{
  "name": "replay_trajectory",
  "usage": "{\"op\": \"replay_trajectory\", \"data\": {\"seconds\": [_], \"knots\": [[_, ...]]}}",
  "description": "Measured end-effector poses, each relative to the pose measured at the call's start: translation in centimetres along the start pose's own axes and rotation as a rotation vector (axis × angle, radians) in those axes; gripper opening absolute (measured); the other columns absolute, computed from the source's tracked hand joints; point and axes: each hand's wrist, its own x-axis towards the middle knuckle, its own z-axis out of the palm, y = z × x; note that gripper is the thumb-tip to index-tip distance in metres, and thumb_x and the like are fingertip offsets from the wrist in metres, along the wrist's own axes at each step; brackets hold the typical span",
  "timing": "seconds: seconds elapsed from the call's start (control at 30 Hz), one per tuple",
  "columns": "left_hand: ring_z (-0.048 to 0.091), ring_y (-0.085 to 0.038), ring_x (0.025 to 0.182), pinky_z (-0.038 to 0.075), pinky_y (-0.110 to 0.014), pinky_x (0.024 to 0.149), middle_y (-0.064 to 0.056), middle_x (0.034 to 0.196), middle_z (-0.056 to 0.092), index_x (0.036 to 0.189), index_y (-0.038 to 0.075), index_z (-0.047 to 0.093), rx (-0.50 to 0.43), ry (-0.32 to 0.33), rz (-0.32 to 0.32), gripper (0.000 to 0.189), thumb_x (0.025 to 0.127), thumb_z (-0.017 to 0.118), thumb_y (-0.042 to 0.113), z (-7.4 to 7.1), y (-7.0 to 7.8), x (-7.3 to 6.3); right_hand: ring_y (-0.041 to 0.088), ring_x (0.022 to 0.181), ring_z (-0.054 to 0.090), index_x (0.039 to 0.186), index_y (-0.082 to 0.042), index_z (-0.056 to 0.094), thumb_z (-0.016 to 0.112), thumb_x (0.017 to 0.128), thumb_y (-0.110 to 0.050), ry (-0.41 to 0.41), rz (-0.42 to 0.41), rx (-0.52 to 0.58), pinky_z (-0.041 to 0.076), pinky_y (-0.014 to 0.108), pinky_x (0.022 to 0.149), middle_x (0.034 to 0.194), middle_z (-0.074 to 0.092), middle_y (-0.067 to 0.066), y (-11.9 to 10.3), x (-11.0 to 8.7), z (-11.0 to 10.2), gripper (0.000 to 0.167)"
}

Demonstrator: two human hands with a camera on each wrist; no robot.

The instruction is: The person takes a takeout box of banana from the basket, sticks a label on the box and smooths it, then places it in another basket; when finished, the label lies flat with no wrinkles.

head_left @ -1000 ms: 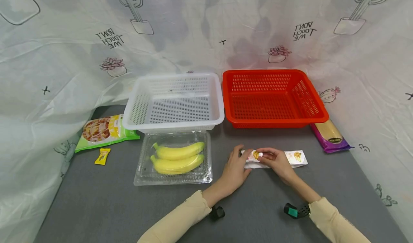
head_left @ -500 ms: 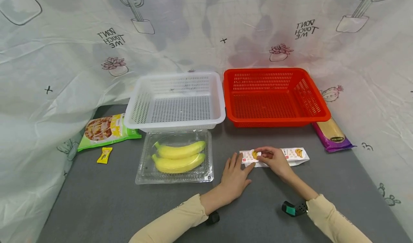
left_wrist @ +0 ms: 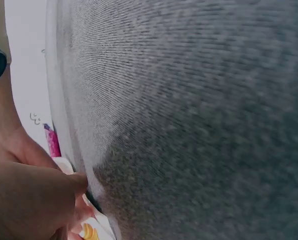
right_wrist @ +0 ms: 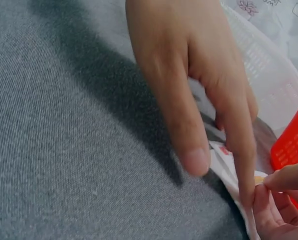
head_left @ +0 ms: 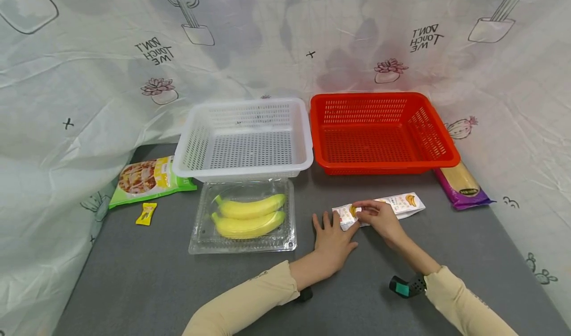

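A long, flat white packet (head_left: 403, 204) printed with bananas lies slantwise on the grey table (head_left: 151, 286). Over its middle, my right hand (head_left: 380, 222) pinches it between thumb and forefinger, beside a banana picture. My left hand (head_left: 332, 244) has its fingers spread, with the fingertips at the packet's left end. In the right wrist view the left forefinger reaches down to the packet's edge, right by the pinching right fingers (right_wrist: 275, 205). From the left wrist, the packet shows only as a sliver past the left hand (left_wrist: 34, 197).
A white basket (head_left: 243, 173) and a red basket (head_left: 388, 168) stand at the back. Left of the hands is a clear plastic box (head_left: 243, 248) with two bananas (head_left: 250, 217). Farther left lie a green food bag (head_left: 147, 177) and a yellow candy (head_left: 146, 214); a purple packet (head_left: 466, 187) lies right.
The packet has turned, its right end swinging away from me. My left hand has spread its fingers and slid slightly toward me, while the right keeps its pinch.
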Motion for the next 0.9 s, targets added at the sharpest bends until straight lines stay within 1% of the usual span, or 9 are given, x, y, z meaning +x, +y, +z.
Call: {"op": "replay_trajectory", "data": {"seconds": [0.2,0.37,0.43,0.53,0.6,0.67,0.73,0.8,0.9], "knots": [[0.038,-0.037,0.131,0.028,-0.059,0.103,-0.013,0.142,0.039,0.144,0.047,0.036,0.028,-0.024,-0.044,0.055,0.092,0.046,0.06,0.0,0.8,0.4,0.006,0.077,0.063,0.117,0.018,0.057,0.061,0.09,0.004,-0.019,0.03,0.062,0.053,0.024,0.067,0.101,0.066,0.025,-0.8,-0.3,-0.1,0.031],[0.038,-0.037,0.132,0.028,-0.059,0.103,-0.013,0.144,0.039,0.143,0.047,0.038,0.033,-0.032,-0.048,0.055,0.091,0.046,0.063,-0.1,1.2,0.5,0.013,0.086,0.066,0.119,0.018,0.056,0.06,0.09,0.006,-0.035,-0.049,0.075,0.054,0.024,0.073,0.111,0.062,0.03,-2.1,-0.6,0.0,0.032],[0.038,-0.036,0.132,0.028,-0.059,0.103,-0.014,0.144,0.039,0.143,0.048,0.039,0.033,-0.032,-0.05,0.055,0.091,0.046,0.063,-0.1,1.2,0.5,0.02,0.09,0.066,0.119,0.014,0.059,0.062,0.09,0.004,-0.026,-0.097,-0.023,0.054,0.026,0.07,0.113,0.061,0.03,-2.6,-0.6,0.1,0.031],[0.039,-0.035,0.132,0.028,-0.059,0.103,-0.014,0.144,0.038,0.143,0.049,0.039,0.035,-0.031,-0.057,0.054,0.091,0.045,0.063,-0.1,1.1,0.5,0.035,0.094,0.064,0.118,0.01,0.06,0.066,0.089,-0.003,0.01,-0.139,-0.253,0.054,0.035,0.069,0.114,0.061,0.03,-2.9,-0.4,0.2,0.033],[0.038,-0.034,0.133,0.029,-0.059,0.103,-0.013,0.145,0.038,0.142,0.05,0.038,0.029,-0.032,-0.058,0.055,0.09,0.046,0.064,0.0,1.0,0.5,0.04,0.094,0.063,0.119,0.01,0.058,0.068,0.088,-0.006,0.045,-0.132,-0.404,0.054,0.042,0.071,0.114,0.06,0.03,-2.7,-0.3,0.1,0.037],[0.037,-0.034,0.133,0.029,-0.059,0.103,-0.014,0.146,0.036,0.143,0.05,0.038,0.019,-0.035,-0.052,0.055,0.09,0.046,0.064,0.1,0.9,0.4,0.042,0.094,0.063,0.119,0.013,0.055,0.069,0.088,-0.007,0.069,-0.098,-0.476,0.053,0.048,0.075,0.114,0.059,0.032,-2.3,-0.3,0.0,0.039],[0.036,-0.034,0.134,0.029,-0.06,0.103,-0.014,0.147,0.035,0.143,0.05,0.037,0.008,-0.04,-0.047,0.056,0.089,0.047,0.064,0.2,0.9,0.4,0.042,0.09,0.064,0.119,0.015,0.052,0.068,0.087,-0.005,0.072,-0.064,-0.47,0.053,0.048,0.074,0.109,0.061,0.033,-1.9,-0.1,-0.2,0.04],[0.035,-0.033,0.135,0.028,-0.06,0.103,-0.014,0.147,0.034,0.143,0.05,0.036,-0.004,-0.041,-0.05,0.057,0.089,0.048,0.064,0.3,0.8,0.3,0.039,0.085,0.065,0.121,0.016,0.05,0.066,0.088,-0.003,0.032,-0.047,-0.395,0.054,0.044,0.071,0.102,0.062,0.031,-1.6,0.1,-0.4,0.041],[0.035,-0.033,0.135,0.028,-0.06,0.103,-0.014,0.147,0.034,0.144,0.051,0.034,0.001,-0.037,-0.054,0.058,0.089,0.049,0.064,0.4,0.6,0.4,0.03,0.077,0.066,0.121,0.014,0.051,0.065,0.089,-0.001,-0.043,-0.077,-0.299,0.055,0.033,0.063,0.09,0.064,0.025,-1.2,0.6,-0.5,0.038]]}}
